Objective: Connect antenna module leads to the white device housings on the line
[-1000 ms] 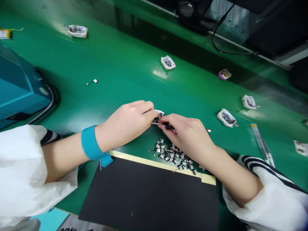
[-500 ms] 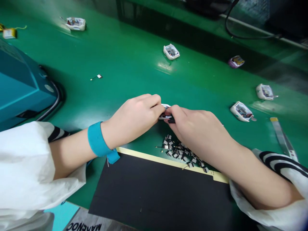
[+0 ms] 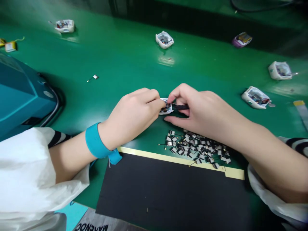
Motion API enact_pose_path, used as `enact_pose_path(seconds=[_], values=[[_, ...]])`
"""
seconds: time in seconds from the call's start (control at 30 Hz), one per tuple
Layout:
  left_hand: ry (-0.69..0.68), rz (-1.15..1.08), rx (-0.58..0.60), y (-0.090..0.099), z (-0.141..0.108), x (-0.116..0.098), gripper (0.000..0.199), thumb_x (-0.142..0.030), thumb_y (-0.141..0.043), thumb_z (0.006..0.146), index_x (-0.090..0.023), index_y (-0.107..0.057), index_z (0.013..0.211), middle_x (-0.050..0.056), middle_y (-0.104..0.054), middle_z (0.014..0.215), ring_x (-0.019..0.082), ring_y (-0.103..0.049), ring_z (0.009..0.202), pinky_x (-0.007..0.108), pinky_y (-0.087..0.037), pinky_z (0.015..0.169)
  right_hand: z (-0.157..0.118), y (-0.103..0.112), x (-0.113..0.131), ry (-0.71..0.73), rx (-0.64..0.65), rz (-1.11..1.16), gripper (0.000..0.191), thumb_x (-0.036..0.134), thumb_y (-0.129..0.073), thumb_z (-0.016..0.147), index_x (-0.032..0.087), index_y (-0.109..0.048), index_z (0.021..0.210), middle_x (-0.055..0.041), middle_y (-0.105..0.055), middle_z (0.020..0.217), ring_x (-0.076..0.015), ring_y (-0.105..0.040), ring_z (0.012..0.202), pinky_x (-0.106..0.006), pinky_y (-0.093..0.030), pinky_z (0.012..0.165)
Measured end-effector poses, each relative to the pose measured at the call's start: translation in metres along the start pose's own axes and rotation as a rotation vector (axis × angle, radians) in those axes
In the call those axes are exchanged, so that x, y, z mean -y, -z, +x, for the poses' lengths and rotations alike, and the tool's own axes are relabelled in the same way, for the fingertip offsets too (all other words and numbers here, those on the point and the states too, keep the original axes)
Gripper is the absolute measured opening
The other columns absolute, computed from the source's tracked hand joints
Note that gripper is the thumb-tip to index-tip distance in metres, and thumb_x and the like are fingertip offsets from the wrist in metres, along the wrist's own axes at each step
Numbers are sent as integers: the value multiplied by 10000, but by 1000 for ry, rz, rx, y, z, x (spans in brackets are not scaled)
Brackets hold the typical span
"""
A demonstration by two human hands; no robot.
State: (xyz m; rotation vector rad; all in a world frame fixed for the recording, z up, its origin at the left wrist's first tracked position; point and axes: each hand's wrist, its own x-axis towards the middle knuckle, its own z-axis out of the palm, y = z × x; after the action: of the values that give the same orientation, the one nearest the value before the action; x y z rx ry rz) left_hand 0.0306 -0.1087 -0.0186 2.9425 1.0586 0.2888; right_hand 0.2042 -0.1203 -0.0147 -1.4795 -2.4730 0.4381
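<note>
In the middle of the bench, my left hand (image 3: 141, 110) is closed on the left side of a small white device housing (image 3: 166, 110) with circuit parts inside. A teal band (image 3: 97, 141) wraps my left wrist. My right hand (image 3: 199, 109) comes in from the right, its index fingertip at the inside of the housing and its thumb spread below. A slim black tool (image 3: 181, 107) is tucked in the right hand's fingers, pointing at the housing; its tip cannot be made out. Just below lies a pile of small black-and-white parts with short leads (image 3: 197, 147).
More open housings stand around: white (image 3: 164, 40), white (image 3: 64, 26), white (image 3: 256, 97), white (image 3: 280, 70) and purple (image 3: 242, 40). A single leaded part (image 3: 95, 77) lies left. A teal machine (image 3: 24, 93) occupies the left side. A black mat (image 3: 168, 192) with yellow tape (image 3: 149, 156) lies in front.
My right thumb has moved away from the index finger, and the right hand has opened out somewhat to the right. More of the housing and the parts pile shows. The view has shifted slightly.
</note>
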Motion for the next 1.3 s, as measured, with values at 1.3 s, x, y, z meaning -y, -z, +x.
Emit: enact_pose_path(seconds=[1.3], values=[[-24,146,-59,11,0,-9,241,-217,-390,843,-202,-630,851,15,-603,775,158,-553,694,262,-351,483,-1,-7,-14,-84,-92,221,274,406,-618,604,192,-592,774,71,-571,620,-138,-620,746,-203,-422,593]])
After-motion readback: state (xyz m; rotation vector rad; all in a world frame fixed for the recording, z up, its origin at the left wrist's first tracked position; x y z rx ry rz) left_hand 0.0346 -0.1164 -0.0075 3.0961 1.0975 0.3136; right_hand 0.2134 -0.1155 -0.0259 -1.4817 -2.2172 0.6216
